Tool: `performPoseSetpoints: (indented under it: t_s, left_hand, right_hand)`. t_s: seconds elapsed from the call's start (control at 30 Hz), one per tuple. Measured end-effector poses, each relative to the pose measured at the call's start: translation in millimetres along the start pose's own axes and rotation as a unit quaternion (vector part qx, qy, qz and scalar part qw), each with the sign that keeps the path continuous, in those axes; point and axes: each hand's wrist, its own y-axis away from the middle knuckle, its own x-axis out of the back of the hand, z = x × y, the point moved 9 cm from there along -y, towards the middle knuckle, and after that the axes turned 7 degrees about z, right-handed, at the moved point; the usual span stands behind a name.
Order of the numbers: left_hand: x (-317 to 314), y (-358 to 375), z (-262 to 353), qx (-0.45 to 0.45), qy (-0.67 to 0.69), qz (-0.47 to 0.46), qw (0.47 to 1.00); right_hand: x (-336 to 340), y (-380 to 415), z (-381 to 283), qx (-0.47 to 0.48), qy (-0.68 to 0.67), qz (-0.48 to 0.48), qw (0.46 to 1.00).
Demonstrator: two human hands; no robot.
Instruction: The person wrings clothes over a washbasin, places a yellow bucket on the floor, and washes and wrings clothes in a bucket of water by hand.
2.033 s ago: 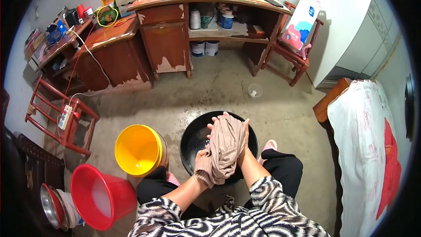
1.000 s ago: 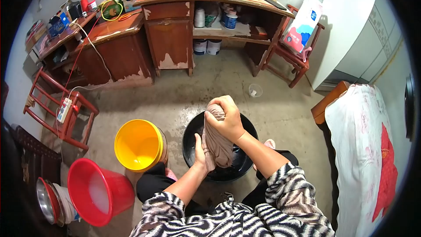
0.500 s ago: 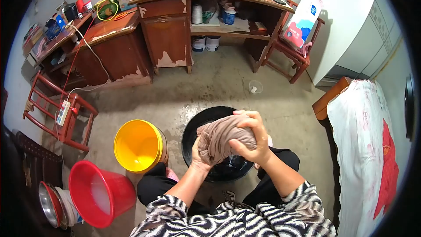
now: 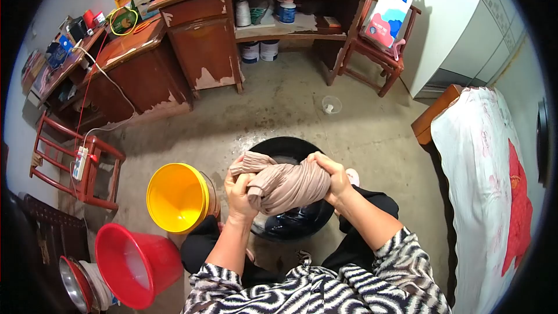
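A bunched, twisted beige-brown cloth is held up between both hands. Its exact kind of garment cannot be made out. My left hand is closed around the cloth's left end, where a fold sticks up. My right hand grips the right end, thumb and fingers wrapped over it. Directly beneath is a black basin on the floor between my feet. The cloth hides much of its inside, and the part that shows looks wet and shiny.
To the left stand a yellow bucket and a red bucket holding whitish liquid. A red chair carries a power strip. Ahead is a worn wooden desk; a small clear bowl sits on the floor. A bed stands right.
My left hand has shifted left and up on the cloth, my right hand slightly lower. The cloth now lies more sideways and is stretched between them. The view has shifted slightly.
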Motion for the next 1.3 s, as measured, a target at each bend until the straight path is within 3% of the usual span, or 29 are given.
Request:
performPoseSetpoints:
  t_s: [0.03, 0.1, 0.13, 0.23, 0.3, 0.43, 0.63, 0.7, 0.87, 0.97, 1.07, 1.13, 1.17, 1.23, 1.27, 1.3]
  left_hand:
    - [-12, 5, 8, 0.001, 0.000, 0.000, 1.000]
    - [-34, 13, 27, -0.061, -0.144, -0.022, 0.987]
    - [-36, 13, 29, -0.081, -0.169, -0.024, 0.982]
    - [-56, 20, 35, -0.143, -0.273, -0.088, 0.947]
    - [-81, 30, 45, -0.255, -0.352, -0.164, 0.885]
    - [-110, 45, 38, -0.316, -0.468, -0.271, 0.780]
    - [-128, 53, 27, -0.305, -0.529, -0.323, 0.723]
    - [-134, 58, 17, -0.294, -0.578, -0.351, 0.675]
    - [-141, 72, 11, -0.328, -0.576, -0.367, 0.652]
    - [-134, 73, 1, -0.298, -0.610, -0.372, 0.633]
    - [-124, 63, -1, -0.310, -0.620, -0.341, 0.635]
    - [-101, 37, 9, -0.261, -0.572, -0.264, 0.732]
    - [-86, 22, 14, -0.250, -0.524, -0.231, 0.781]
    - [-36, -7, 16, -0.102, -0.343, -0.098, 0.929]
    - [-18, -13, 26, -0.057, -0.311, -0.044, 0.948]
    - [5, -20, 37, -0.055, -0.277, 0.020, 0.959]
  right_hand:
    - [7, -8, 7, 0.000, 0.000, 0.001, 1.000]
    - [18, -19, 31, -0.075, -0.005, 0.012, 0.997]
    - [19, -17, 35, -0.105, -0.003, 0.062, 0.993]
    - [20, -30, 58, -0.150, -0.034, 0.027, 0.988]
    - [26, -32, 63, -0.147, -0.007, 0.062, 0.987]
    - [18, -31, 86, -0.209, -0.037, -0.019, 0.977]
    - [28, -30, 108, -0.246, -0.013, -0.010, 0.969]
    - [30, -29, 115, -0.257, -0.009, -0.005, 0.966]
    - [16, -13, 104, -0.244, 0.079, -0.001, 0.967]
    - [7, 0, 95, -0.234, 0.105, 0.004, 0.966]
    - [35, -23, 117, -0.250, 0.084, 0.007, 0.965]
    - [32, -29, 116, -0.246, 0.041, -0.003, 0.968]
    - [22, -30, 105, -0.211, 0.005, 0.050, 0.976]
    - [31, -46, 113, -0.205, 0.007, 0.037, 0.978]
    - [13, -42, 103, -0.198, -0.002, -0.013, 0.980]
    - [15, -48, 101, -0.181, 0.021, 0.008, 0.983]
